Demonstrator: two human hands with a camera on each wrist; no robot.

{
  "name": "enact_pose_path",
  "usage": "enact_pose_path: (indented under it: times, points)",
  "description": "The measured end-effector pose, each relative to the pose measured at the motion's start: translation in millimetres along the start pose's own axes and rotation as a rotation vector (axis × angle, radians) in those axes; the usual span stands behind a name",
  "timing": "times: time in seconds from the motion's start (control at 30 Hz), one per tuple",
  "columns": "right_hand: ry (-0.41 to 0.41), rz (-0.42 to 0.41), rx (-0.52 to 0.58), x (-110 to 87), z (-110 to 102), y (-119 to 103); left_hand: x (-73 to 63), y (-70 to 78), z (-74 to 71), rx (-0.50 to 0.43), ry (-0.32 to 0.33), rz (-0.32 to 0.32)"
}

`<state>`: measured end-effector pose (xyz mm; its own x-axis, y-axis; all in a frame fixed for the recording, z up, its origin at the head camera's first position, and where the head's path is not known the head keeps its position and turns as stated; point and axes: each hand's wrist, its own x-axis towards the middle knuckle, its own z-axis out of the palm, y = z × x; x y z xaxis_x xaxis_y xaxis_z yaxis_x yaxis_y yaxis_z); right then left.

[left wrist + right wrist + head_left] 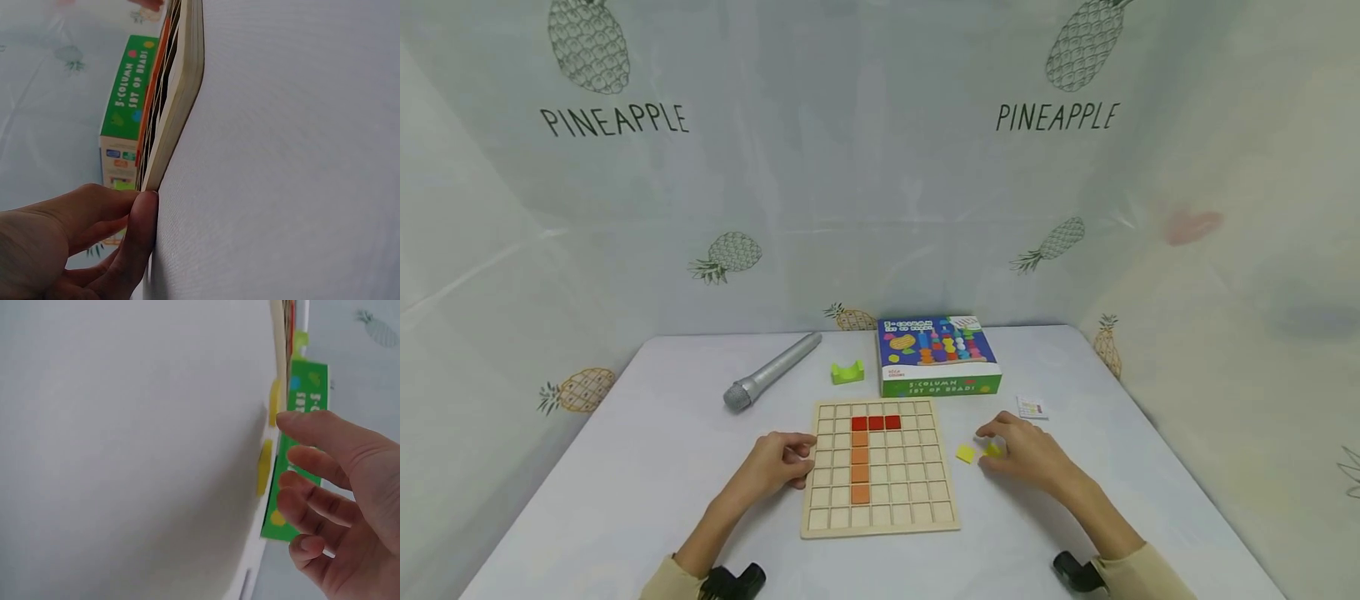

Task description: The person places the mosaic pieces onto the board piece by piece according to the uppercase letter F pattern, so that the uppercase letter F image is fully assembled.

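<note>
A wooden grid board [910, 475] lies on the table, with three red tiles [876, 423] in a row and several orange tiles [859, 456] in a column below the leftmost red one. My left hand [777, 460] pinches the board's left edge, thumb and forefinger meeting at the rim in the left wrist view. To the right of the board, my right hand [1026, 452] hovers low with fingers spread and loosely bent, holding nothing. One yellow tile [992, 450] sits between its thumb and fingers; another yellow tile [966, 453] lies nearer the board.
Behind the board stands a bead-set box [940, 387] with green sides. A silver microphone [772, 372] and a small green holder [847, 372] lie at the back left. A small white printed card [1032, 407] is beyond the right hand. A pineapple-print curtain [880, 167] hangs behind the table.
</note>
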<state>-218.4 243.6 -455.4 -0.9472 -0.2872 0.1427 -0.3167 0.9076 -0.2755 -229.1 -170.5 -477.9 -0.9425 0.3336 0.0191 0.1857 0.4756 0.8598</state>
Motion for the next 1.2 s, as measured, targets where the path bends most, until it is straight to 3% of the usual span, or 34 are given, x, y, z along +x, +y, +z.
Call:
enact_pose_path:
  times: [0.33,1.2]
  points:
    - [-0.012,0.019,-0.033,-4.4,-0.1,23.3,1.5,2.9,0.4,0.02,0.021,0.004]
    - [-0.061,0.059,-0.021,-1.1,-2.5,25.9,-1.4,1.5,3.9,0.012,0.049,-0.034]
